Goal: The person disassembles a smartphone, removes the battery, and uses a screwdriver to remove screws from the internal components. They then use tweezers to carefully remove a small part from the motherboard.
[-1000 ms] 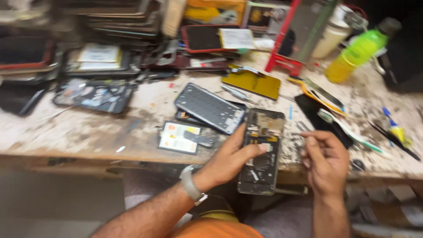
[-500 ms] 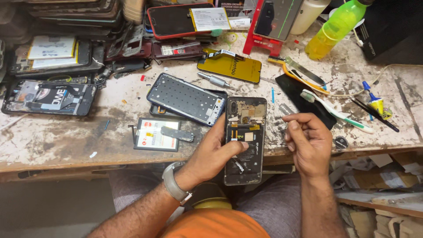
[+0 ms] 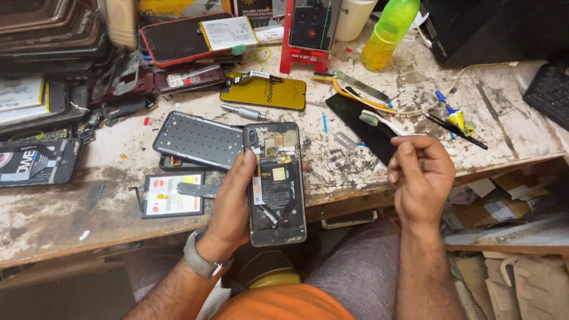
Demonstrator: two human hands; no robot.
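Firmly support the opened phone (image 3: 275,184): left hand (image 3: 230,204) fingers wrap its 9 o'clock edge over the lap. Right hand (image 3: 422,178), at 3 o'clock, fingers pinched, contents indiscernible. Beyond, the tabletop (image 3: 53,213) carries a mesh-backed frame (image 3: 198,141).

— Where is the left hand (image 3: 232,204)?
— Low and centre, forearm rising from the bottom edge, a grey watch band at the wrist. Its fingers are wrapped and clamped, thumb pointing up along the near side.
— And the right hand (image 3: 422,178)?
— Raised to the right, well apart from the left, back toward the camera, fingers curled inward with thumb and forefinger pinched together
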